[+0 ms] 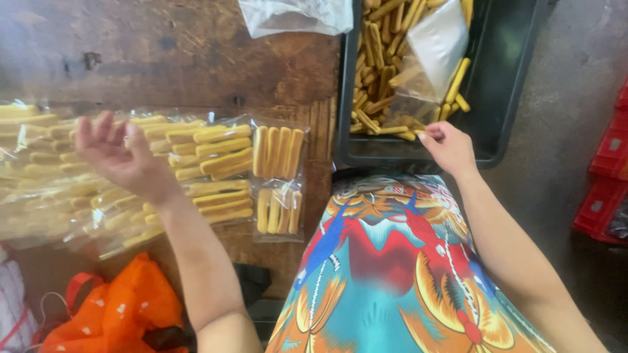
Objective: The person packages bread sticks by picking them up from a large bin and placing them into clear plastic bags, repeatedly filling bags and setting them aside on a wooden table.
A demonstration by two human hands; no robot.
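Observation:
My left hand point(116, 153) hovers palm up with fingers spread over clear packets of yellow stick biscuits point(216, 170) lying on the wooden table point(170, 52); it holds nothing. My right hand point(448, 147) reaches into the near edge of a dark plastic tray point(504, 85) and pinches a yellow stick biscuit point(413, 134) between thumb and fingers. Several loose biscuit sticks point(379, 59) fill the tray's left side. A clear plastic bag point(435, 46) with a few sticks lies on top of them.
Another clear bag point(294, 14) lies at the table's far edge. An orange bag point(118, 307) sits below the table at the lower left. Red crates point(608, 176) stand on the floor at the right. My patterned garment point(392, 268) fills the lower middle.

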